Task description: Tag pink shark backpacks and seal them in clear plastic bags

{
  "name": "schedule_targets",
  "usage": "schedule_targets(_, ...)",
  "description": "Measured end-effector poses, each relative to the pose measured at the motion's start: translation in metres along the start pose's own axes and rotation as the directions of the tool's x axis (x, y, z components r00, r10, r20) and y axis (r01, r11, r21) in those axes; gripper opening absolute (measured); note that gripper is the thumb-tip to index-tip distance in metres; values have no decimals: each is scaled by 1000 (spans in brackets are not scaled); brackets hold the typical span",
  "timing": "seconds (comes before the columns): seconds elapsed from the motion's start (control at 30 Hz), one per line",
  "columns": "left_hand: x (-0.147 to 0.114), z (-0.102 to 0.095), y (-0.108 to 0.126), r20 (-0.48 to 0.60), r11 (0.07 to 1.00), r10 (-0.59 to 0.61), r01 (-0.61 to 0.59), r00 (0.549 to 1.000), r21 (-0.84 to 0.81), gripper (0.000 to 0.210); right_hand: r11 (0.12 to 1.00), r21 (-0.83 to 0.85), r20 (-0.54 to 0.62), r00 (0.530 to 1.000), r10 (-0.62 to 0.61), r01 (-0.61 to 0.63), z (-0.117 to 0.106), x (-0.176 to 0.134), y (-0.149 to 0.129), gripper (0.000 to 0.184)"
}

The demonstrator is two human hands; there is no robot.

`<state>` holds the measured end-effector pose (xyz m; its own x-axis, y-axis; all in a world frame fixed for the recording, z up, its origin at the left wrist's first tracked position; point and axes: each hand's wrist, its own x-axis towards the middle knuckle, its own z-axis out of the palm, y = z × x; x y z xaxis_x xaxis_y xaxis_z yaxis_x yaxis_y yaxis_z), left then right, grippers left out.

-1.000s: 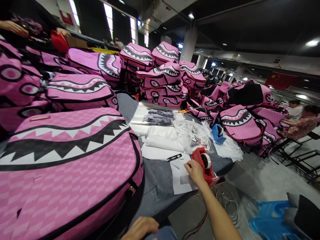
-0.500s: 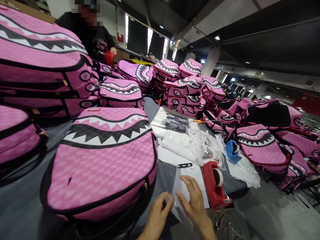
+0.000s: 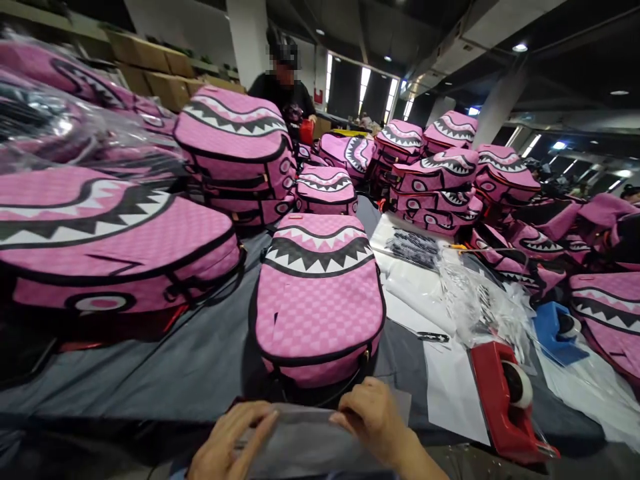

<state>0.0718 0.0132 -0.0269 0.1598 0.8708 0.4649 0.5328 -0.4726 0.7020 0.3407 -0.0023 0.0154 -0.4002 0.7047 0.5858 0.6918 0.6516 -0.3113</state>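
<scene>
Across the grey-covered desk (image 3: 150, 373), a pink shark-mouth backpack (image 3: 320, 310) lies zipped, contents hidden, while a red tape dispenser (image 3: 493, 393) holds a white tape roll (image 3: 526, 390). At the near edge, the left hand (image 3: 233, 440) and right hand (image 3: 373, 417), fingers bent, grip a translucent plastic sheet (image 3: 307, 437) stretched between them.

Gray table (image 3: 150, 373): pink backpacks (image 3: 320, 313), paper (image 3: 450, 387), red dispenser (image 3: 490, 380).
</scene>
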Motion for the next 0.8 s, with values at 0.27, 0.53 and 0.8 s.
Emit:
schedule_targets(0.27,46,1,8,-140,993,-70,83,988,88,55,936,-318,-17,986,-163,150,12,27,-14,31)
schedule_targets(0.53,16,23,44,-184,889,459,-446,870,108,19,929,-348,111,989,-96,129,19,20,-16,19)
schedule_targets(0.8,37,42,26,-73,842,531,-535,844,-71,14,966,-205,103,978,180,-156,-10,-6,-14,40)
